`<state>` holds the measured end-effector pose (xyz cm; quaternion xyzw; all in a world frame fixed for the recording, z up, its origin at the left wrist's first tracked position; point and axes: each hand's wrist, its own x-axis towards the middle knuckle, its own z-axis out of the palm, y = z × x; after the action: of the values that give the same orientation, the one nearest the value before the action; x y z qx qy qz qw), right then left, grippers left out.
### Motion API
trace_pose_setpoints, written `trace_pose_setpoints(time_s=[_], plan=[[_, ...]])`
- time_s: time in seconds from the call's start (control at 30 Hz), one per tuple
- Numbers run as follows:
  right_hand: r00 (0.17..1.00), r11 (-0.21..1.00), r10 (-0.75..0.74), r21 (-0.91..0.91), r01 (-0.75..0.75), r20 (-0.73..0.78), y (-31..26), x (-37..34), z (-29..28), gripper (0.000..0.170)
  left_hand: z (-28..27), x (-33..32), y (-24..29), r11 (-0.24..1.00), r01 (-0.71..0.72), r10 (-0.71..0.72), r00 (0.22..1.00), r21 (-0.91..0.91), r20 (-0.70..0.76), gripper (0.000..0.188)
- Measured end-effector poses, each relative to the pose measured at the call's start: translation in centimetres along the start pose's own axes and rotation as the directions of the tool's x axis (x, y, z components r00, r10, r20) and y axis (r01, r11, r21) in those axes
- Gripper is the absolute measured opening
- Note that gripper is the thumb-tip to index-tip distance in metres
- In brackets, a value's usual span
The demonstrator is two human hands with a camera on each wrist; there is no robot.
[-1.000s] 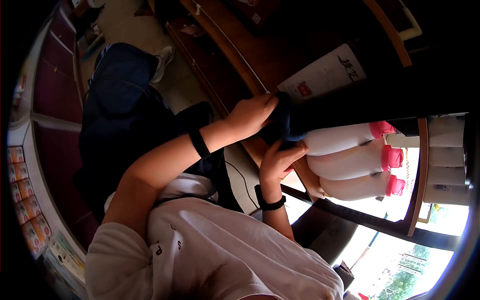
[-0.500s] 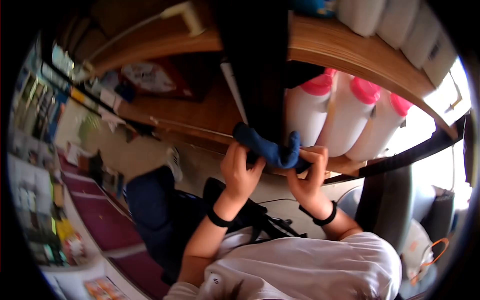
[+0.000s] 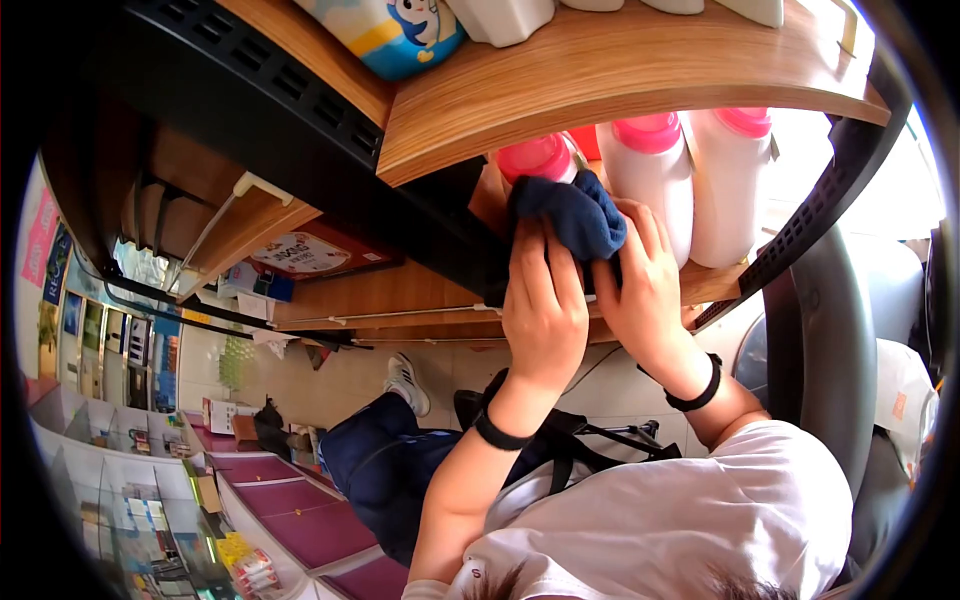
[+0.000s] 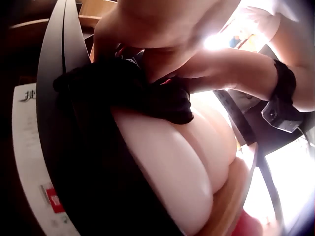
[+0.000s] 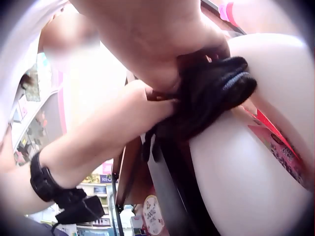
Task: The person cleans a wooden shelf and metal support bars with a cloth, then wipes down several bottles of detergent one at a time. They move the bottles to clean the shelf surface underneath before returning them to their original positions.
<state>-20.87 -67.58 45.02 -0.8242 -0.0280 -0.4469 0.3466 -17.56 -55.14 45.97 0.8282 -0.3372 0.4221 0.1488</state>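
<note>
A dark blue cloth (image 3: 575,218), bunched up and sock-like, is held between both hands in front of white bottles with pink caps. My left hand (image 3: 545,315) grips its left side, thumb hidden behind the hand. At the right end, my right hand (image 3: 648,290) grips the cloth with bent fingers. The nearest white bottle (image 4: 157,164) sits right behind the cloth, which overlaps it in both wrist views. In the right wrist view the cloth (image 5: 211,93) shows dark folds and a lighter bluish edge. More bottles (image 3: 730,190) stand to the right.
A wooden shelf board (image 3: 600,90) runs over the bottles, with other containers on it, including a blue printed pack (image 3: 400,35). A black metal upright (image 3: 420,220) stands left of the bottles. A grey rounded object (image 3: 835,350) is close to my right arm.
Both hands have come up with the cloth, from near the lower shelf edge to in front of the bottles. The cloth is more bunched. The head view has turned too.
</note>
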Motion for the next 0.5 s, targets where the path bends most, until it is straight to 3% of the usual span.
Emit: trace_pose_setpoints(time_s=[0.17, 0.33, 0.43, 0.5], plan=[[0.967, 0.987, 0.133, -0.118, -0.109, 0.216, 0.8, -3.2, -1.1, 0.045, 0.2, -3.4, 0.9, 0.998, -0.054, 0.05, 0.994, 0.041, 0.098, 0.029], [0.934, 0.978, 0.178, -0.161, -0.133, 0.309, 2.3, -6.7, -0.8, 0.042, 0.9, -6.7, 1.4, 0.989, -0.143, 0.133, 0.975, 0.047, 0.177, 0.031], [0.884, 0.961, 0.238, -0.228, -0.155, 0.403, 4.3, -9.5, 0.4, 0.031, 1.5, -8.3, 1.1, 0.963, -0.26, 0.238, 0.942, 0.065, 0.235, 0.027], [0.761, 0.945, 0.282, -0.305, -0.117, 0.584, 6.4, -12.1, 2.0, 0.021, 2.7, -10.3, 0.8, 0.957, -0.29, 0.272, 0.919, 0.022, 0.286, 0.028]])
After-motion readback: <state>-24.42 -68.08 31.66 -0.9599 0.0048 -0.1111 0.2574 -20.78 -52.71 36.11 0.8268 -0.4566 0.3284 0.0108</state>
